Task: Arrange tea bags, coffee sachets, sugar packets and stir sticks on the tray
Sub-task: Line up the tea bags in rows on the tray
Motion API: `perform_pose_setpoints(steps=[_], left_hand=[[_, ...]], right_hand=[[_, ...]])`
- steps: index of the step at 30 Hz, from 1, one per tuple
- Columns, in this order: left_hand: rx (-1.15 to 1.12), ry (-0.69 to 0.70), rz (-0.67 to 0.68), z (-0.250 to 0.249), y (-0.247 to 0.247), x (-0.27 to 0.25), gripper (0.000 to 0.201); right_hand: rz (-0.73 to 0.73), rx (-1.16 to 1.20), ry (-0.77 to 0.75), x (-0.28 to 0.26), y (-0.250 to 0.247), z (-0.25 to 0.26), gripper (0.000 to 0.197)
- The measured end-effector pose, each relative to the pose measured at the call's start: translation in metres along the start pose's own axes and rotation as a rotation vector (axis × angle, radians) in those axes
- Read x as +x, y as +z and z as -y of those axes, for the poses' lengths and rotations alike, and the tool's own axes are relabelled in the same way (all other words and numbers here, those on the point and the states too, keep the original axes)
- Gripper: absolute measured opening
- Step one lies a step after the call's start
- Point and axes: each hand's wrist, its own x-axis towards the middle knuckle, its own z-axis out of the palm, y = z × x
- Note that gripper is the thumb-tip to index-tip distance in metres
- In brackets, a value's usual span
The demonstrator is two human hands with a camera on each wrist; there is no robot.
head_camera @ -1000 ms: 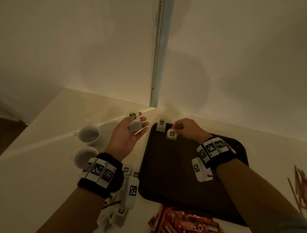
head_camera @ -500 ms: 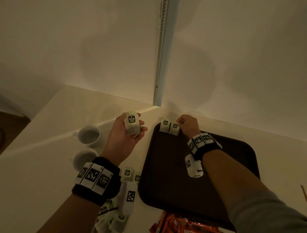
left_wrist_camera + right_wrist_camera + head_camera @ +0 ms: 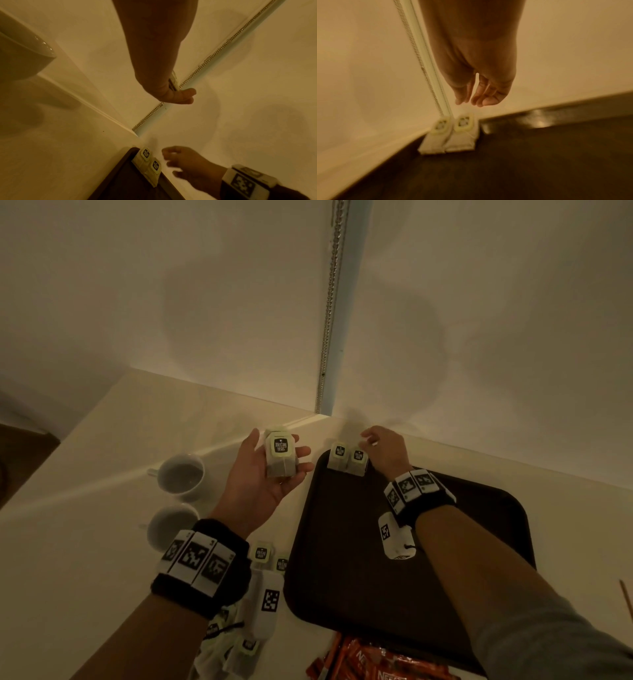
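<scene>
While my left hand (image 3: 263, 474) grips spare tea bags (image 3: 281, 455), my right hand (image 3: 383, 450) hovers slack beside two bags (image 3: 347, 460) at the tray's (image 3: 342, 577) upper-left corner; brushing them could topple the row.

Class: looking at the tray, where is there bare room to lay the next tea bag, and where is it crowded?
Bare tray floor lies right of the two tea bags along the far rim, and nearer. Crowded: the far left corner, and the counter by the loose tea bags.
</scene>
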Motion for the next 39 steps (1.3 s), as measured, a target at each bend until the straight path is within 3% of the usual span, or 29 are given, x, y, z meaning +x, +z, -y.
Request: perform_pose_setpoints(steps=[2,6,9,11,17,22,27,39], left_hand=[[-0.008,-0.007,0.003,-0.002,0.004,-0.001,0.061],[-0.018,-0.024,0.022,-0.003,0.015,-0.004,0.061],[-0.043,-0.019,0.070,-0.002,0.023,-0.008,0.057],[-0.056,-0.025,0.123,-0.003,0.027,-0.014,0.057],[0.051,-0.041,0.228,-0.005,0.028,-0.023,0.060],[0.105,0.050,0.254,-0.001,0.033,-0.027,0.043],[0.081,0.176,0.217,0.008,0.032,-0.026,0.016],[-0.074,0.194,0.264,0.015,0.047,-0.034,0.010]], right_hand=[[0.000,0.143,-0.126,-0.012,-0.014,0.028,0.016],[0.146,0.332,-0.478,-0.053,-0.047,0.093,0.019],[0.201,0.256,-0.680,-0.074,-0.055,0.115,0.038],[0.164,0.159,-0.743,-0.079,-0.057,0.120,0.040],[0.123,0.087,-0.730,-0.088,-0.072,0.127,0.028],[0.161,0.274,-0.634,-0.097,-0.092,0.139,0.007],[0.150,0.315,-0.605,-0.100,-0.118,0.159,0.009],[0.065,0.179,-0.601,-0.103,-0.131,0.175,0.007]])
